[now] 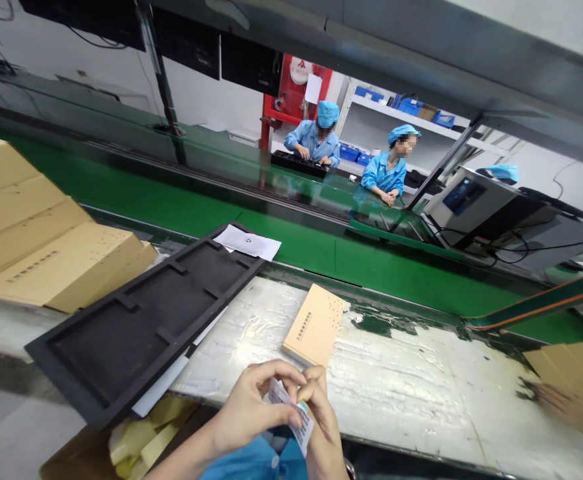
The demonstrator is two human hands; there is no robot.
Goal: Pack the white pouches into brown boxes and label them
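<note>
Head view, low centre: left hand (248,407) and right hand (322,417) both pinch a small label (300,427) at the fingertips, over the near edge of the table (421,380). Fingers hide much of it, and its print is too small to read. Just beyond lies a box (315,325), beside a black tray (136,320). At the right edge a co-worker's hand (571,408) is blurred and cut off.

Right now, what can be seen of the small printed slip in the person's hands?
The small printed slip is a white strip, apparently paper, with dark print too small to read and a greenish patch. It tilts down to the right, pinched between fingers of the left hand and right hand, over the worktable's near edge.
</note>
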